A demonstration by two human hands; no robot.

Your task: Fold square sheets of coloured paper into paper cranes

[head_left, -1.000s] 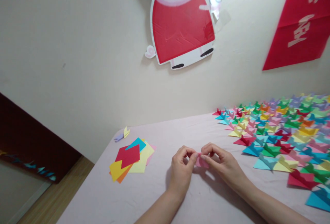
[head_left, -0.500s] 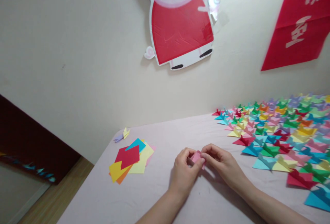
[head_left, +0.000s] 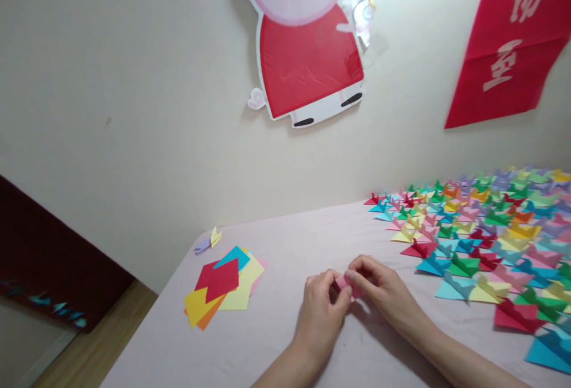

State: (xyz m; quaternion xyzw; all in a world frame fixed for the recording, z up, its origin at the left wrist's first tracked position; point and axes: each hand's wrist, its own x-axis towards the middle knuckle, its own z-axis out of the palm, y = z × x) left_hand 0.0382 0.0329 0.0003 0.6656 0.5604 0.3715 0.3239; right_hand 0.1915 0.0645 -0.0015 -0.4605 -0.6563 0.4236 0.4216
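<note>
A small piece of folded pink paper [head_left: 342, 282] is held between both hands, just above the pale cloth-covered table [head_left: 307, 230]. My left hand [head_left: 325, 302] pinches it from the left with thumb and fingers. My right hand [head_left: 375, 284] grips its right side, thumb and fingertips pressed together near the top. The fingers cover much of the paper, so its exact fold cannot be made out.
Loose square sheets of coloured paper [head_left: 220, 281] lie overlapping on the left. Behind them sit a yellow folded paper piece [head_left: 216, 237] and a purple one [head_left: 202, 246]. Rows of folded paper cranes [head_left: 491, 245] fill the right side. The wall [head_left: 156, 108] rises behind the table.
The view has tilted up slightly, so the scene sits a little lower. My hands have drawn closer together, and less of the pink paper shows between them.
</note>
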